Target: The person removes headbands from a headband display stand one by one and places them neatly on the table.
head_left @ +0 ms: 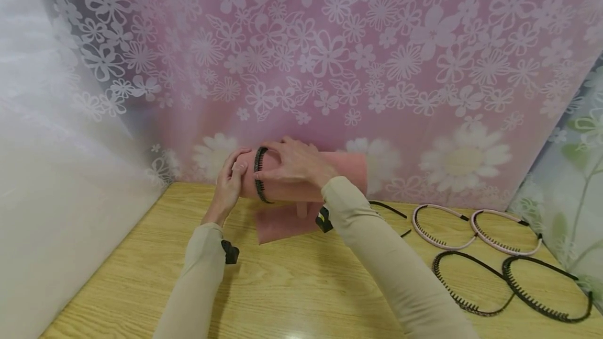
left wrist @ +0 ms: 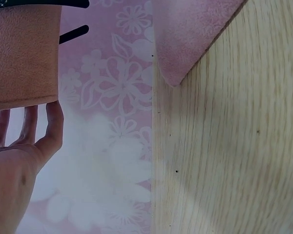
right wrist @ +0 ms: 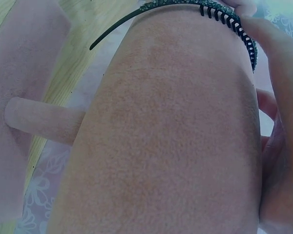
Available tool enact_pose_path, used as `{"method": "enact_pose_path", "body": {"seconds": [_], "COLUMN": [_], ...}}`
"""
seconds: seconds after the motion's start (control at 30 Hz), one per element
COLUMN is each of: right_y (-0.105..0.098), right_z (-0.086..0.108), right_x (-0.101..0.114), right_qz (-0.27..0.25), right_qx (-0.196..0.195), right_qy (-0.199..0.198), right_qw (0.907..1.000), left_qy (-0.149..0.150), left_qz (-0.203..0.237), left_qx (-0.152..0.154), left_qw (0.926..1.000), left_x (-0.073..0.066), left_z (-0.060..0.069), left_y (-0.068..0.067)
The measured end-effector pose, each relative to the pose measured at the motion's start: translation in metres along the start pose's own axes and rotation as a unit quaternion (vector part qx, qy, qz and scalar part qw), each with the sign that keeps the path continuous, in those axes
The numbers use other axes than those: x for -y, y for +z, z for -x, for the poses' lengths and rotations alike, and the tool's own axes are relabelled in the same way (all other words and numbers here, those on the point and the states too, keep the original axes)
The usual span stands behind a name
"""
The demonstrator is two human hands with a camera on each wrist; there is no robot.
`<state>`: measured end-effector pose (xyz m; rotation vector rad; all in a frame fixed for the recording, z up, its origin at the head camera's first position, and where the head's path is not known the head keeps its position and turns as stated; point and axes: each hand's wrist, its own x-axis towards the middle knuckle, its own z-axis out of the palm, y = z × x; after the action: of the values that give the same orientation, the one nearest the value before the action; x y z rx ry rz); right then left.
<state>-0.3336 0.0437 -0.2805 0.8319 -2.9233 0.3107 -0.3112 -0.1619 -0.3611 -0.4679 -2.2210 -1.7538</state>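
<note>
A pink plush headband stand (head_left: 348,169) holds its padded roll level on a short post (right wrist: 44,119) above a flat pink base (head_left: 278,225). Around the roll's left part sits a black toothed headband (head_left: 259,171) with a glittery surface; its tips extend past the roll's underside in the left wrist view. My right hand (head_left: 299,160) reaches over the roll and pinches the headband, thumb at the front and fingers toward the top. At the roll's left end, my left hand (head_left: 227,186) grips the stand, its fingertips against the end edge in the left wrist view.
On the wooden table (head_left: 273,286) at right lie two pink headbands (head_left: 416,229), (head_left: 494,245) and two dark headbands (head_left: 440,276), (head_left: 523,297). Another dark headband (head_left: 391,208) is partly hidden behind my right sleeve. A flowered curtain (head_left: 330,67) hangs close behind the stand.
</note>
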Motion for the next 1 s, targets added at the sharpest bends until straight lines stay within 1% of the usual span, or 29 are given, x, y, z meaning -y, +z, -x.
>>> {"method": "enact_pose_path", "body": {"seconds": [0.17,0.23,0.4,0.47,0.6,0.73,1.0], "right_y": [0.000,0.000,0.000,-0.001,-0.001,-0.001,-0.001], "right_z": [-0.002,-0.002,-0.002,-0.002,0.000,0.000,0.001], "right_x": [0.001,0.002,0.002,0.002,0.001,0.000,-0.001], "right_qz": [0.005,0.008,0.015,0.013,0.004,0.000,-0.004], "right_qx": [0.001,0.002,0.004,0.005,0.004,0.004,0.002], "right_qy": [0.008,0.010,0.012,0.012,0.010,0.008,0.006], "right_qw": [1.0000,0.9999,0.9998,0.9998,0.9999,1.0000,1.0000], "left_qy": [0.000,0.001,0.005,0.007,0.012,0.017,0.006], "left_qz": [0.002,0.004,0.008,0.005,0.000,-0.001,0.004], "left_qx": [-0.005,-0.010,-0.028,-0.036,-0.045,-0.046,-0.040], "left_qw": [1.0000,0.9999,0.9996,0.9993,0.9989,0.9988,0.9992], "left_x": [0.001,0.008,0.032,0.035,0.037,0.037,0.036], "left_z": [-0.001,-0.004,-0.014,-0.015,-0.015,-0.015,-0.015], "left_y": [0.000,0.000,0.002,0.003,0.004,0.004,0.003]}}
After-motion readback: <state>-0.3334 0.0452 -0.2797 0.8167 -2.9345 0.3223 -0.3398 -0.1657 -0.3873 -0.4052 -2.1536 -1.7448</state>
